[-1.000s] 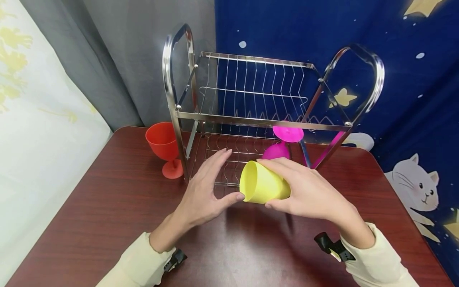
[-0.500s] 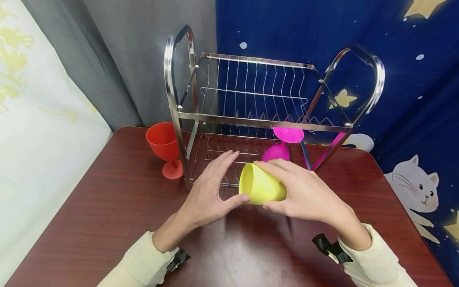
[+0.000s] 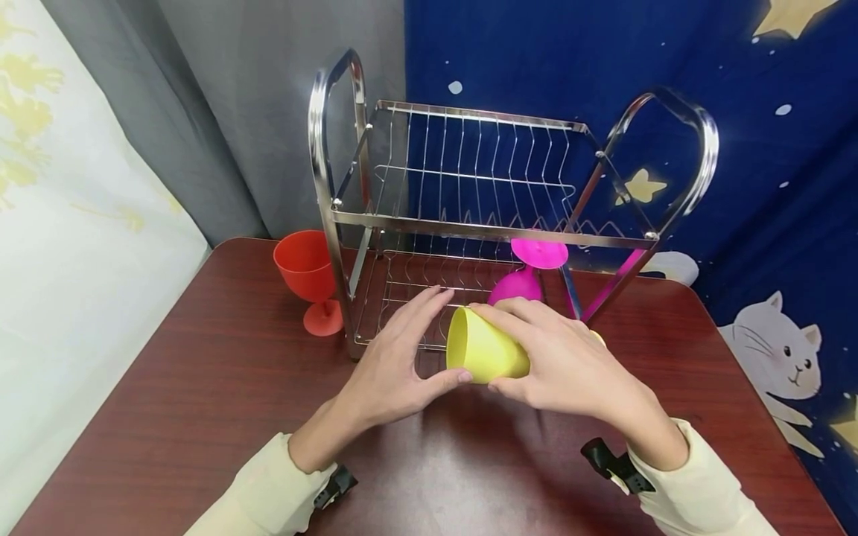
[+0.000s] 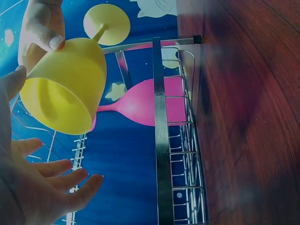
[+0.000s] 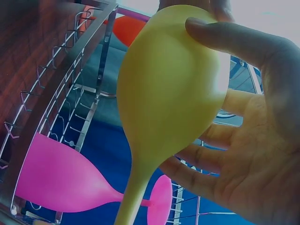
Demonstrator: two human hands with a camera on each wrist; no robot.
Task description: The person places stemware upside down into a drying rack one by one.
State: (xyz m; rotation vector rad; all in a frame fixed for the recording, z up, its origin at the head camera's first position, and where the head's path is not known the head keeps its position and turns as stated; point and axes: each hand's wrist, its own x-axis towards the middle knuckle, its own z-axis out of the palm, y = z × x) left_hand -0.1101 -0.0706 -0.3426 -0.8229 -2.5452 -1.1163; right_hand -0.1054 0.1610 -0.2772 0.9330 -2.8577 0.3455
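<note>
My right hand (image 3: 570, 361) grips a yellow plastic goblet (image 3: 494, 350) by its bowl, tipped on its side with the mouth to the left. Fingers lie over the top and the thumb is below. The goblet's stem and round foot (image 4: 107, 24) show in the left wrist view; in the head view the right hand hides most of them. My left hand (image 3: 395, 365) is at the mouth, its thumb tip right at the rim and its fingers spread. Close behind stands a chrome two-tier dish rack (image 3: 489, 227). A pink goblet (image 3: 539, 253) is upside down on its lower tier.
A red goblet (image 3: 304, 266) stands upright on the table (image 3: 201, 387), left of the rack. Something pink (image 3: 613, 283) shows at the rack's right side. Grey and blue curtains (image 3: 482, 45) hang behind the table.
The yellow goblet has shifted slightly and swung, so a bit of its foot shows past the right hand. The left hand has edged right with it.
</note>
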